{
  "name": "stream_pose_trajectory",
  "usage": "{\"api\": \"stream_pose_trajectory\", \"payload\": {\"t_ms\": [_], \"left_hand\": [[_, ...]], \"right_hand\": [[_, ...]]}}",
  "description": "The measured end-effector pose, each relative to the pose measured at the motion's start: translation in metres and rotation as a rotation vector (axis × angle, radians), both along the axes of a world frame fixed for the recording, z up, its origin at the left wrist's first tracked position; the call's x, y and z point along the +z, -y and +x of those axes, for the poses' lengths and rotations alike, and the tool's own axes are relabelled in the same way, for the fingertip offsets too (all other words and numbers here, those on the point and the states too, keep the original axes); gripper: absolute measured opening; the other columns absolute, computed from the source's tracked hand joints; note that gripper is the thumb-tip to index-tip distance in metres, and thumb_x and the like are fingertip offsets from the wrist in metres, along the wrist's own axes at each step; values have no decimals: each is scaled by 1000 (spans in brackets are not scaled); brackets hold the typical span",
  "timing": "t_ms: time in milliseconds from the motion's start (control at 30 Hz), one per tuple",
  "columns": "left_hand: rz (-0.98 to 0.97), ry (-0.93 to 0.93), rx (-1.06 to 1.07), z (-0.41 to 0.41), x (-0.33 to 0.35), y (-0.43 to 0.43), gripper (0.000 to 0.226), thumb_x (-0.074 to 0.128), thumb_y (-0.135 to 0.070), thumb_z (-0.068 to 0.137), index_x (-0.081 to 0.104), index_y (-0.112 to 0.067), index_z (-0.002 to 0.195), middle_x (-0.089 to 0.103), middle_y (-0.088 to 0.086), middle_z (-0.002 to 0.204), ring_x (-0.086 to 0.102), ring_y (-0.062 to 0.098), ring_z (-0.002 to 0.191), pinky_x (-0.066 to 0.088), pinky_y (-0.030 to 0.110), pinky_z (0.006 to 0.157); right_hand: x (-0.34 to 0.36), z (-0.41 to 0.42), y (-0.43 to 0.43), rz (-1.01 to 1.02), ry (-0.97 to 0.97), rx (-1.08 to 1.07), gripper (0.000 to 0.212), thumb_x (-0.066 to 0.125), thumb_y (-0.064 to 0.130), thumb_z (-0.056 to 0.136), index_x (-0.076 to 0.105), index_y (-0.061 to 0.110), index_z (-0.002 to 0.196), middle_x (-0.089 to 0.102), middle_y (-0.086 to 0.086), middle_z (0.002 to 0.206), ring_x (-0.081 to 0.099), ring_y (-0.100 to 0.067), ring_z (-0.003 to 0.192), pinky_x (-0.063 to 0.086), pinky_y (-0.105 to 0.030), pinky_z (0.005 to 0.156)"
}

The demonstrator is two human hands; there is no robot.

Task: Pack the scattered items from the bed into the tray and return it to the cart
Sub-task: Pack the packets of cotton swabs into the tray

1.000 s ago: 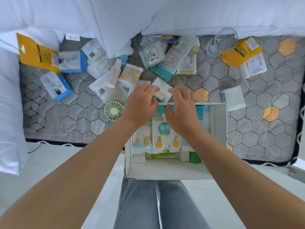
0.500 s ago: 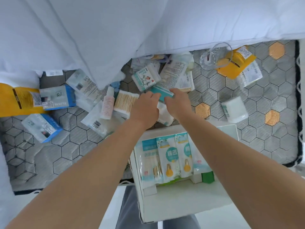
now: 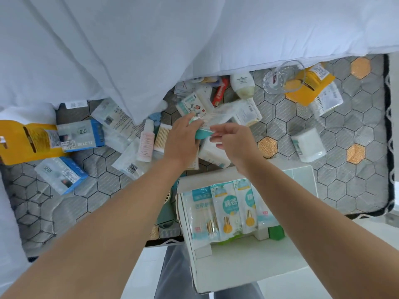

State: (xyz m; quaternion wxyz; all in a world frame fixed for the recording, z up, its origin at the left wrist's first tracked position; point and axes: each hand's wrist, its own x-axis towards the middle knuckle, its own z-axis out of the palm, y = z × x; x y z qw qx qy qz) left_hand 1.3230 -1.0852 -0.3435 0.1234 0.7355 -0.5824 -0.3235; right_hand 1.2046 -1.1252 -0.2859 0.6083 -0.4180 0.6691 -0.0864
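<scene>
The white tray sat at the near edge of the bed, with a row of swab sachets lined up inside it. Beyond it, blue boxes, a pink bottle, a tipped glass and yellow packs lay scattered. The left hand gripped a blurred teal-ended packet.

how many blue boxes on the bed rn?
2. One blue box beside the yellow packet at far left; second blue box nearer the person, lying apart. Pillows may hide more.

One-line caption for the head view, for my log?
Left hand grips a teal-ended packet over the pile on the bed, right hand at its end; tray nearby holds swab packets.
</scene>
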Motion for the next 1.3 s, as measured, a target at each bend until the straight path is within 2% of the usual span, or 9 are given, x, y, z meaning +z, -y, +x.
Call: {"api": "stream_pose_trajectory", "payload": {"t_ms": [100,267,333,433,667,900,1067,1167,1300], "left_hand": [[-50,-51,16,8,11,-4,38,50,3,86,57,-5,123,51,12,134,43,29,126,34,36,103],[-223,-31,-40,30,39,-25,26,51,2,80,62,-1,103,65,15,96,56,29,88,39,32,69],[-200,-83,86,39,43,-37,21,52,0,85,60,-2,104,63,13,97,52,23,86,36,28,69],[-119,-212,372,57,37,-53,20,54,-16,90,56,-9,109,61,5,108,54,18,99,42,29,81],[336,-181,892,109,0,-75,30,42,-21,93,52,-1,113,57,17,114,54,33,106,40,35,79],[574,-269,1096,126,-29,-47,84,58,-65,74,42,-6,132,52,12,126,52,28,112,46,39,92],[360,-458,1342,129,-49,-35,100,76,-55,45,41,-13,129,55,9,123,56,28,110,49,47,90],[275,-481,1324,131,-43,-31,86,80,-46,55,42,-21,128,60,6,119,60,23,104,53,38,82],[242,-652,1411,128,-35,-27,61,78,-28,74,46,-8,121,62,3,115,58,14,93,47,25,76]], "right_hand": [[3,-1,-8,-208,-153,276,42,41,-8,84,60,15,115,51,2,100,48,-14,97,43,-22,81],[6,6,-5,-540,-379,628,18,59,17,87,65,10,102,45,-9,131,37,-28,122,32,-40,99],[12,17,-8,-427,-268,679,15,52,19,92,60,12,103,59,-6,109,54,-23,98,43,-36,80],[16,36,-19,-367,-228,788,6,42,21,97,46,16,93,50,2,69,47,-14,58,31,-28,49],[1,64,-42,-296,-230,706,11,43,20,96,43,13,88,47,1,64,45,-16,55,29,-27,46],[-20,69,-50,-206,-261,602,13,44,22,96,51,12,100,54,-1,89,52,-19,69,36,-27,53],[-26,73,-51,-183,-254,583,16,44,21,96,54,11,104,57,-2,87,49,-10,65,32,-23,49],[-29,74,-51,-161,-252,532,14,45,20,95,54,10,99,55,0,81,48,-11,65,32,-24,49],[-29,73,-51,-165,-239,517,16,45,18,95,56,8,101,60,-5,89,49,-8,66,35,-23,51]]}}
